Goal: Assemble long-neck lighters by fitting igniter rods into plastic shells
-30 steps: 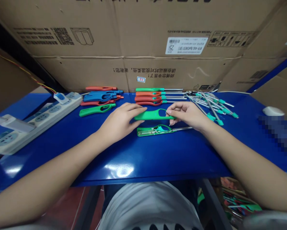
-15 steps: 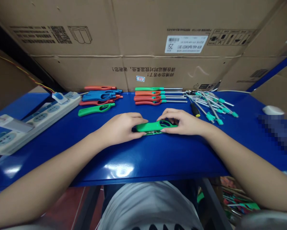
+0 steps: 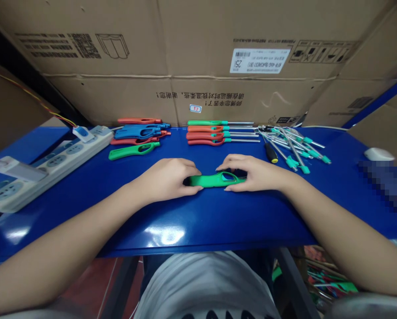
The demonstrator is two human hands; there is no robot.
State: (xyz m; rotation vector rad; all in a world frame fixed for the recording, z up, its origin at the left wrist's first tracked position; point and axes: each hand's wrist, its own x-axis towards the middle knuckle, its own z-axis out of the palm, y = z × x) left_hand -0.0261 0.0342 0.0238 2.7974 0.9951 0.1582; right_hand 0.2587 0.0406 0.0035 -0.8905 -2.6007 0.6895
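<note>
Lowered since half a second ago, the top half of the green handle (image 3: pixel 210 181) now covers the inner parts that showed beneath it, and the handle lies on the table (image 3: pixel 201 221) between both hands. Taking it as clock centre, the left hand (image 3: pixel 171 179) sits at nine, its grip partly closed around that end; the right hand (image 3: pixel 256 173) sits at three, its grip curled about the looped end, though its inner fingers are hard to make out. Farther off, toward two, lies a black tool handle (image 3: pixel 270 152) beside metal rods (image 3: pixel 293 150); toward ten, red, blue and green handles (image 3: pixel 135 132); toward twelve, four rod-fitted handles (image 3: pixel 205 136), then upright cardboard (image 3: pixel 198 35).
</note>
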